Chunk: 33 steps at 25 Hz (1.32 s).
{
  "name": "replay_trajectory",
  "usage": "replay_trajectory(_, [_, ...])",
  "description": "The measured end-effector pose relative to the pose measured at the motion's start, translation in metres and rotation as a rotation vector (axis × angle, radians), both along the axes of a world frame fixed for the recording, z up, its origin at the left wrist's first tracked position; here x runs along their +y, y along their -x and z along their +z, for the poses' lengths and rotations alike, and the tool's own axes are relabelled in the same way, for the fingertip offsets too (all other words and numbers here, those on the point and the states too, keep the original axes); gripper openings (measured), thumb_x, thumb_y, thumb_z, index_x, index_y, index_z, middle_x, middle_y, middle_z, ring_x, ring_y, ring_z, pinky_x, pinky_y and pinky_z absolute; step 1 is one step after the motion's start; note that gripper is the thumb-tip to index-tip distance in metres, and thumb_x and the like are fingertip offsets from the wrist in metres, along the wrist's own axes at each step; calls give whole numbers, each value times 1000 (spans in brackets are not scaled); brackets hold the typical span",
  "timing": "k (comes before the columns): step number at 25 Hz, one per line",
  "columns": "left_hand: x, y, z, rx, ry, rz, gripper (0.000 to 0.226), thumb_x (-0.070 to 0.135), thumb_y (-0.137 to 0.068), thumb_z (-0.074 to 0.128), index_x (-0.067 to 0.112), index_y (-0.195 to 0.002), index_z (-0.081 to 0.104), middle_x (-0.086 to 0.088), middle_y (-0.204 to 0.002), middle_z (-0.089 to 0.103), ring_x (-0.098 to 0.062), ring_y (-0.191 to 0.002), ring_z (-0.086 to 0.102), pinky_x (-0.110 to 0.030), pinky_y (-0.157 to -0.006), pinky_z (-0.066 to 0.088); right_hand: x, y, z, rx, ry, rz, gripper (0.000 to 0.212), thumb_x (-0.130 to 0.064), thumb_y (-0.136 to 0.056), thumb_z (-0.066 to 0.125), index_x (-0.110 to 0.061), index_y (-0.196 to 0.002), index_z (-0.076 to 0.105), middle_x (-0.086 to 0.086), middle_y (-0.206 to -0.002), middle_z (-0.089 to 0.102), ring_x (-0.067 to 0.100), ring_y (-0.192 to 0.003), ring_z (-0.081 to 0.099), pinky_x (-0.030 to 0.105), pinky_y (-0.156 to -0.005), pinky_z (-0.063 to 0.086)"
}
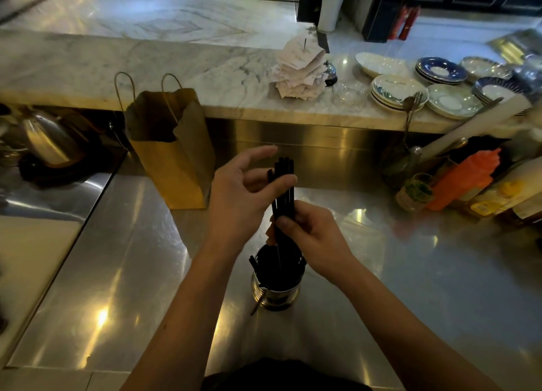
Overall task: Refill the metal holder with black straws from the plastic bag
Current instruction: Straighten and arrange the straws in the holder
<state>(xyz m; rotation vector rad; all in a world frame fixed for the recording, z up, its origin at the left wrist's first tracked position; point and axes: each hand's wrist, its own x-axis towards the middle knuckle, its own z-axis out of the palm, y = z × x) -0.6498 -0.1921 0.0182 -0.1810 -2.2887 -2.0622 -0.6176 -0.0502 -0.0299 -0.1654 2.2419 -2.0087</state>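
Observation:
A round metal holder [275, 295] stands on the steel counter in front of me, with black straws inside it. Directly above it is a bundle of black straws [283, 185], upright, their lower ends reaching into the holder. My right hand [311, 232] grips the bundle around its lower part. My left hand [243, 197] is beside the bundle's upper part, fingers spread, thumb touching the straws. A thin clear plastic bag [360, 223] lies flat on the counter to the right of my right hand, hard to make out.
A brown paper bag [173, 150] stands behind and left of the holder. Sauce bottles and jars [460, 185] crowd the right. On the marble ledge [205, 68] sit stacked plates [396, 91] and a receipt spike [302, 68]. A kettle [47, 138] is far left.

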Motion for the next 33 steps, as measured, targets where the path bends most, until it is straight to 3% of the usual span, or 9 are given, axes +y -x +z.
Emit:
replay_trajectory(2, [5,-1,-6,-49,-90,-70,32,30,-76,73,25,-106,67,1,-92,78,-12,-88,74,-33,-79,60,0,0,0,-8,46,-10,12,1,-95,51,6,-99,61,11,-78,71,25,-72,72,31,-74,60])
replay_trajectory(5, [9,-6,-13,-147,-207,-220,22,28,-82,60,18,-100,69,-1,-92,78,-13,-79,73,-19,-51,53,0,-1,-2,-18,74,7,14,1,-95,51,6,-101,62,17,-82,71,30,-76,72,34,-75,60])
replay_trajectory(8, [7,-7,-22,-173,-229,-272,24,27,-84,58,14,-101,69,-5,-95,77,-19,-79,73,-15,-45,46,3,-3,-4,-60,90,27,17,-3,-96,52,6,-105,63,24,-91,72,32,-84,73,34,-80,59])
replay_trajectory(12, [9,-7,-29,-166,-295,-265,23,22,-83,59,11,-99,71,-6,-90,77,-18,-86,74,-18,-64,55,13,-1,-4,-122,4,73,19,-12,-95,56,-5,-107,69,11,-98,75,19,-94,73,30,-87,56])
replay_trajectory(16, [9,-5,-32,-159,-280,-249,21,21,-80,61,13,-97,71,-3,-87,77,-17,-89,74,-25,-79,57,42,7,11,-62,-258,52,25,-16,-91,64,-20,-115,66,-3,-106,74,5,-100,69,36,-95,54])
replay_trajectory(20, [11,-5,-34,-191,-254,-257,25,24,-78,62,12,-98,71,-3,-85,77,-17,-85,74,-27,-76,59,48,12,52,217,-343,-129,32,-23,-90,62,-33,-120,59,-10,-107,70,1,-99,66,25,-90,55])
replay_trajectory(25, [10,-6,-31,-213,-283,-331,24,21,-80,61,10,-100,70,-5,-85,77,-18,-82,74,-26,-72,58,30,20,61,407,-419,-87,26,-11,-90,65,-18,-114,69,-4,-104,69,4,-94,67,15,-84,53])
replay_trajectory(30, [4,-5,-30,-208,-286,-330,22,19,-82,60,10,-100,70,-4,-84,77,-18,-81,74,-26,-72,58,25,22,59,444,-472,-83,32,-9,-89,65,-19,-119,66,-7,-103,67,0,-94,64,9,-81,49])
replay_trajectory(33, [5,-6,-29,-201,-282,-352,22,18,-83,60,9,-101,69,-4,-84,77,-18,-82,74,-26,-72,57,24,22,59,445,-462,-119,28,-10,-89,64,-19,-116,68,-7,-102,68,2,-92,66,12,-81,51])
